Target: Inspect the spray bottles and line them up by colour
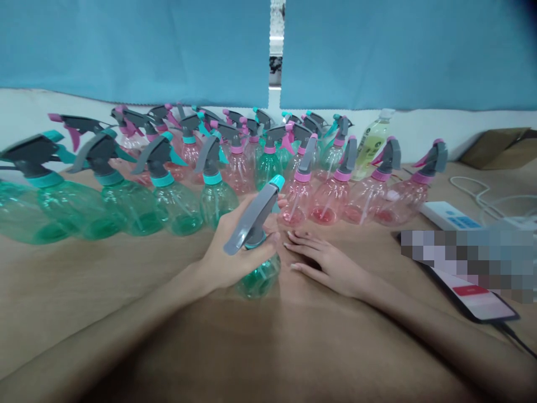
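My left hand (226, 246) is wrapped round the neck of a green spray bottle (258, 278) with a grey and teal trigger head. The bottle stands on the wooden table (201, 347), and its trigger is mostly hidden behind the head and my fingers. To its right, my right hand (323, 258) lies palm down on the table, fingers stretched out and holding nothing. Just behind that hand stands a pink spray bottle (296, 204). Left of my left hand, a green spray bottle (217, 198) ends a row of similar green ones.
Several pink spray bottles (363, 196) line the right side, with more mixed bottles behind. A labelled drink bottle (371, 145) stands at the back. At right are a phone (482, 299) with a cable, a white box-shaped device (448, 215) and a brown cardboard piece (495, 148).
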The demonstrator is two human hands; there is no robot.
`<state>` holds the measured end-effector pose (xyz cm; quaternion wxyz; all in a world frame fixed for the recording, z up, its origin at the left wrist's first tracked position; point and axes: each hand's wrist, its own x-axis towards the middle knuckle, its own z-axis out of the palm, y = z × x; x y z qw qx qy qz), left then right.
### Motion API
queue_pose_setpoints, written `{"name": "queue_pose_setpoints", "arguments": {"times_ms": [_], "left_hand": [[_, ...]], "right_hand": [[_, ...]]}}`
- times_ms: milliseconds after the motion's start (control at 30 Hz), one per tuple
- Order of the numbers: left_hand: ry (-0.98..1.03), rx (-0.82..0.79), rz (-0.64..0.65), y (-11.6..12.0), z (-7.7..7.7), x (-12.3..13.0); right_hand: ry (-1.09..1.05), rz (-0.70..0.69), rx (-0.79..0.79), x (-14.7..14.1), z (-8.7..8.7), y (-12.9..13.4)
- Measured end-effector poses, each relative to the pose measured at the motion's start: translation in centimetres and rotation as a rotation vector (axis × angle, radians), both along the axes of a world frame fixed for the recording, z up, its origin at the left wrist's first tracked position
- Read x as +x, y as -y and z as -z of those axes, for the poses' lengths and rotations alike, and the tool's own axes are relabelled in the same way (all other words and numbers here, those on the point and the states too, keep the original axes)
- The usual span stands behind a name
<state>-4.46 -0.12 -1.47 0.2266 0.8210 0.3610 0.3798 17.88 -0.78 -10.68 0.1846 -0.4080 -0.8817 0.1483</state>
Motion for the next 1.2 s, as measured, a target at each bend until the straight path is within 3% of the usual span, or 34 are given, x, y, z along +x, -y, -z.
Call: {"name": "queue_pose_setpoints", "arguments": {"times_ms": [133, 500, 733, 1200], "left_hand": [[0.085, -0.013, 0.042, 0.01, 0.0, 0.1], [-0.006, -0.026, -0.079, 0.07, -0.4, 0.31], [0.011, 0.062, -0.062, 0.19, -0.71, 0.49], [0.071, 0.018, -0.022, 0.07, -0.06, 0.72]], "right_hand": [[0.0, -0.001, 0.004, 0.0, 0.08, -0.04], [-0.034, 0.008, 0.024, -0.16, -0.15, 0.12], [-0.023, 0.005, 0.029, -0.11, 0.1, 0.05], [0.0, 0.005, 0.017, -0.27, -0.08, 0.16]]}}
